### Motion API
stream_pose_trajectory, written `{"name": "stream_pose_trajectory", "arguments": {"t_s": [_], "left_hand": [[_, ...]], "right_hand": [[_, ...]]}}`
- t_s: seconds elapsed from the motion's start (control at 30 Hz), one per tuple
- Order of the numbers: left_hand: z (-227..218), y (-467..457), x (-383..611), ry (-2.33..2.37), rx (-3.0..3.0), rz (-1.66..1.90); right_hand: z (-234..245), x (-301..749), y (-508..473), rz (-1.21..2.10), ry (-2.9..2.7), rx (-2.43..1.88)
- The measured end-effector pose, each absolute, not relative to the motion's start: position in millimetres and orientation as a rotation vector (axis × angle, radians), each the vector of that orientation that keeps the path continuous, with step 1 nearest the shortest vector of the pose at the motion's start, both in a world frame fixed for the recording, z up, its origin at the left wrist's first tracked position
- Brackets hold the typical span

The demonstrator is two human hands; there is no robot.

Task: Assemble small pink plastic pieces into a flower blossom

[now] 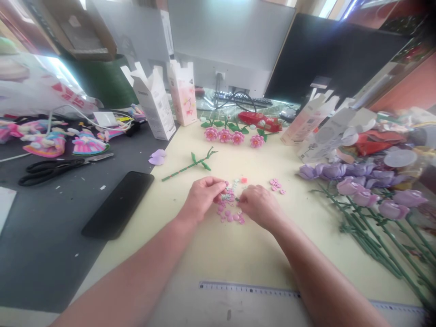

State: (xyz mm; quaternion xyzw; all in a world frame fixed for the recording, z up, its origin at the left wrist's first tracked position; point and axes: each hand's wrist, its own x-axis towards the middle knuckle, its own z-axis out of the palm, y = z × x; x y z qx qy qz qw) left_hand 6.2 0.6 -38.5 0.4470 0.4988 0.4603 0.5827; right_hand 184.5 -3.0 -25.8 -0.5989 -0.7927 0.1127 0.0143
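My left hand pinches a small pink toy-brick piece between thumb and fingertips. My right hand is closed, its fingertips down at the right side of a pile of loose pink pieces; what it grips, if anything, is too small to make out. Pale green bits and an orange-pink piece lie between the hands. To the right sit several small pink flower-shaped pieces. Beyond my left hand rests a green stem with leaves.
Finished pink flowers line the back of the cream mat. Purple flowers with long stems fill the right side. White boxes stand behind. A phone and scissors lie left; a ruler lies in front.
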Motion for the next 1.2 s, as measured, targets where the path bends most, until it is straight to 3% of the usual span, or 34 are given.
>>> {"name": "stream_pose_trajectory", "arguments": {"t_s": [1.2], "left_hand": [[-43.2, 0.5, 8.9, 1.213, 1.070, 1.029]], "right_hand": [[-26.9, 182.4, -8.6, 0.107, -2.733, -1.788]]}}
